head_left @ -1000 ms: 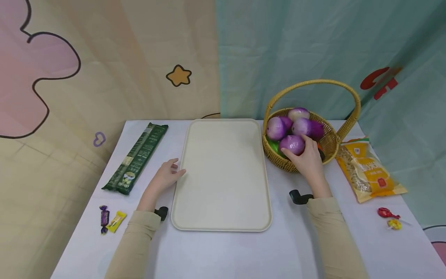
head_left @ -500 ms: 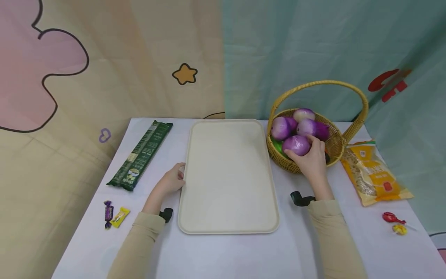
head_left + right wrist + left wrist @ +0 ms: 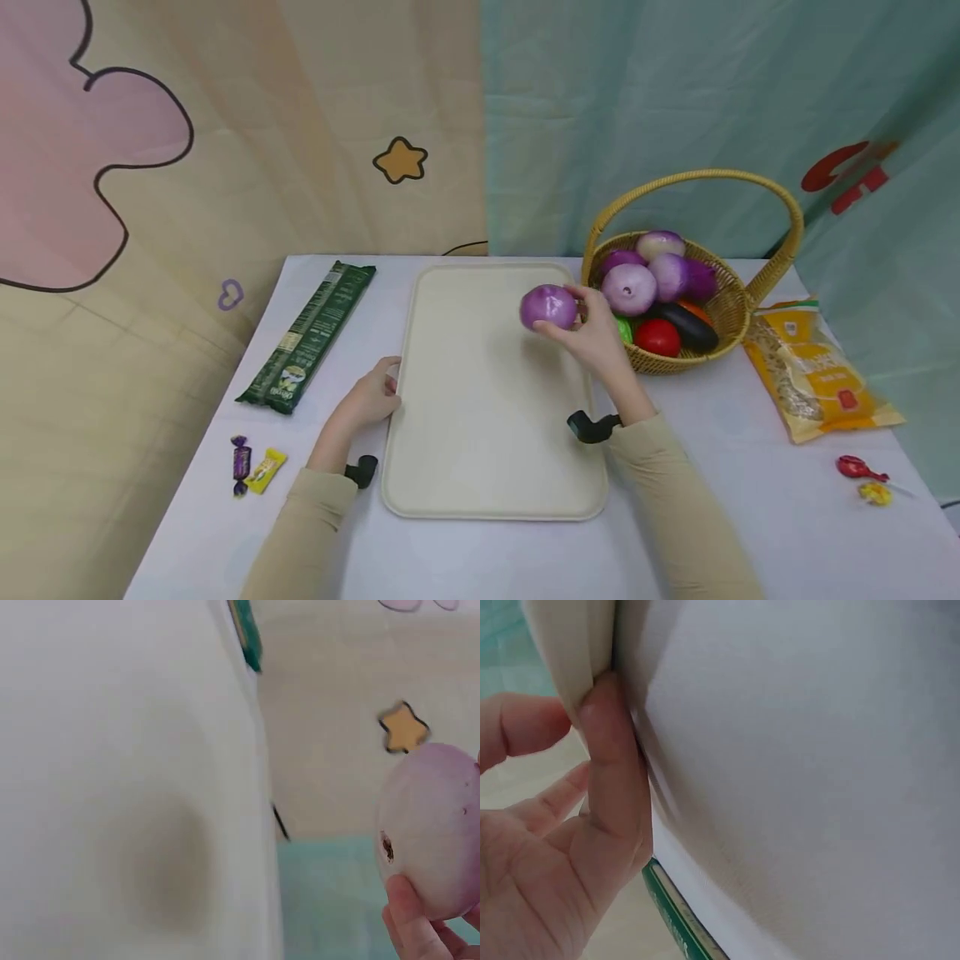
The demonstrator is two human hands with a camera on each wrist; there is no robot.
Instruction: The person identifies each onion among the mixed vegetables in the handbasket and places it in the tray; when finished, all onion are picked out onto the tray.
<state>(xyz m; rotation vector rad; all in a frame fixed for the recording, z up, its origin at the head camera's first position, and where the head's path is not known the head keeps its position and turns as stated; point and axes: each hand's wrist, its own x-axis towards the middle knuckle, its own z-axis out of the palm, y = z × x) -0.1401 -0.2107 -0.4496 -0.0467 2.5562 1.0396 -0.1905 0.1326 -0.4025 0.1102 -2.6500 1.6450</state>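
A purple onion [image 3: 548, 307] is held by my right hand [image 3: 600, 342] above the upper right part of the beige tray [image 3: 487, 425]. The right wrist view shows the root end of the onion [image 3: 431, 832] and fingertips [image 3: 405, 896] against its side. A soft shadow falls on the tray below. At the tray's left edge, my left hand [image 3: 371, 396] grips the rim. In the left wrist view, one finger [image 3: 611, 750] lies along the tray rim [image 3: 574, 652], with another digit on the opposite side. To the right stands a wicker basket [image 3: 645, 364] with an upright handle.
In the basket are more onions [image 3: 628, 289], a red tomato [image 3: 657, 337] and a dark eggplant [image 3: 684, 325]. A yellow bag [image 3: 821, 371] lies right of it, near lollipops [image 3: 858, 468]. Left lie a long green packet [image 3: 307, 337] and two wrapped candies [image 3: 266, 471].
My right hand has lifted an onion out of the basket and carried it left over the tray, uncovering the tomato and eggplant. My left hand has come onto the tray's left rim.
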